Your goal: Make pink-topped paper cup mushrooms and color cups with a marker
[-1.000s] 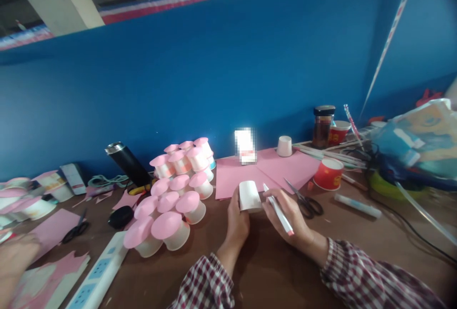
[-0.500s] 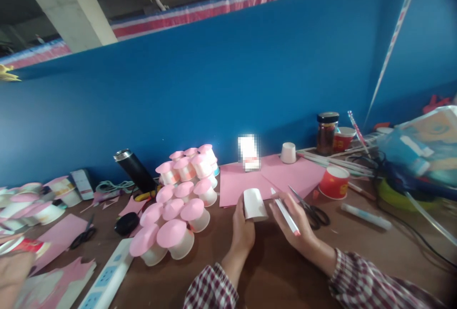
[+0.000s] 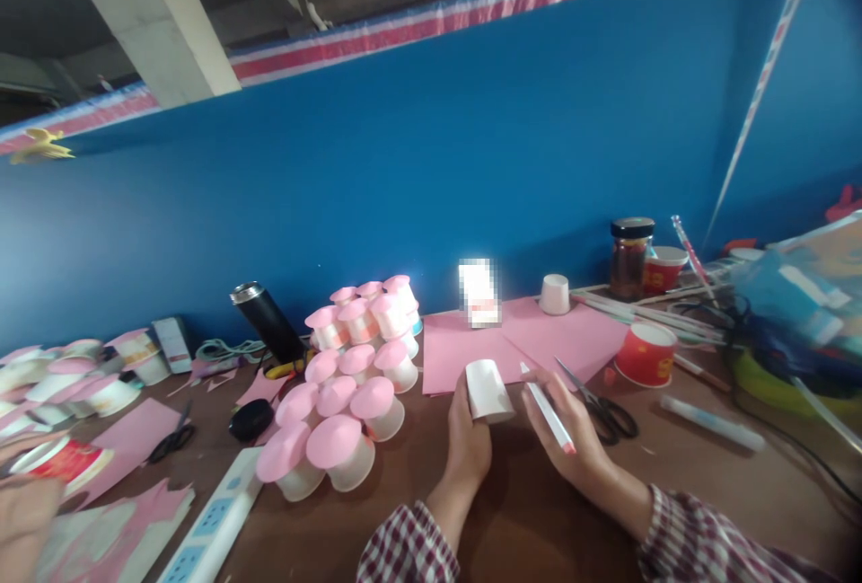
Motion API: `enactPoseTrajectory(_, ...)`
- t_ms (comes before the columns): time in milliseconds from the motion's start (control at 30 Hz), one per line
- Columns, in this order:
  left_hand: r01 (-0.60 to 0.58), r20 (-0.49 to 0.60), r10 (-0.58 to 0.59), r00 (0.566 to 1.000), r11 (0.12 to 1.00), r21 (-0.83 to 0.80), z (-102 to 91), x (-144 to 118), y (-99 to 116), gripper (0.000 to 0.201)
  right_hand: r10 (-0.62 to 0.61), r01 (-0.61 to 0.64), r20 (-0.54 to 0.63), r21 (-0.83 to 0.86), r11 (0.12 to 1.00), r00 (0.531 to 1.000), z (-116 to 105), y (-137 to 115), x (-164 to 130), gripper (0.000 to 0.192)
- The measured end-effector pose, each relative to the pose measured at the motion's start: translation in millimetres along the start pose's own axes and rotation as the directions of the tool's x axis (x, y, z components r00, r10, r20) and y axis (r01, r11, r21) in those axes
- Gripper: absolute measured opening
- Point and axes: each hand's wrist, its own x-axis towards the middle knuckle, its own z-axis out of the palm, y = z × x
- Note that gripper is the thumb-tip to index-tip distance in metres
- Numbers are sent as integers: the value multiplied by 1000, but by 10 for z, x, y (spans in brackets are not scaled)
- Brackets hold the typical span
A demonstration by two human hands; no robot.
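Note:
My left hand (image 3: 466,442) holds a small white paper cup (image 3: 488,390) upside down, just above the brown table. My right hand (image 3: 569,441) grips a white pen with a pink end (image 3: 548,406), its tip pointing toward the cup's side. Both hands sit in front of pink paper sheets (image 3: 525,340). Left of my hands stands a pile of white cups with pink tops (image 3: 340,394). Black-handled scissors (image 3: 602,403) lie just right of my right hand.
A red paper cup (image 3: 645,354), a glue stick (image 3: 712,422), a dark jar (image 3: 629,258) and a heap of bags (image 3: 801,313) fill the right. A black flask (image 3: 269,322), power strip (image 3: 212,516), second scissors (image 3: 171,442) and another person's hand (image 3: 27,511) with a red cup are at left.
The view has tilted up and shifted, so everything sits lower and further right. My hands keep the same hold on cup and pen. At far left the other person's hand now holds a red cup.

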Motion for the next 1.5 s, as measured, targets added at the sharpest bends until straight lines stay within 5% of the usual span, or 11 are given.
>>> enactPoseTrajectory(800, 59, -24, -58, 998, 998, 36, 12, -16, -26, 51, 36, -38, 33, 56, 998, 999, 23, 87, -22, 17)
enactPoseTrajectory(1167, -87, -38, 92, 995, 990, 114, 6, -13, 55, 56, 77, -73, -32, 112, 991, 997, -101, -90, -30, 16)
enactPoseTrajectory(1500, -115, 33, 111, 993, 979, 169, 28, -29, 135, 42, 5, -9, 159, 21, 1000, 987, -131, -202, -30, 11)
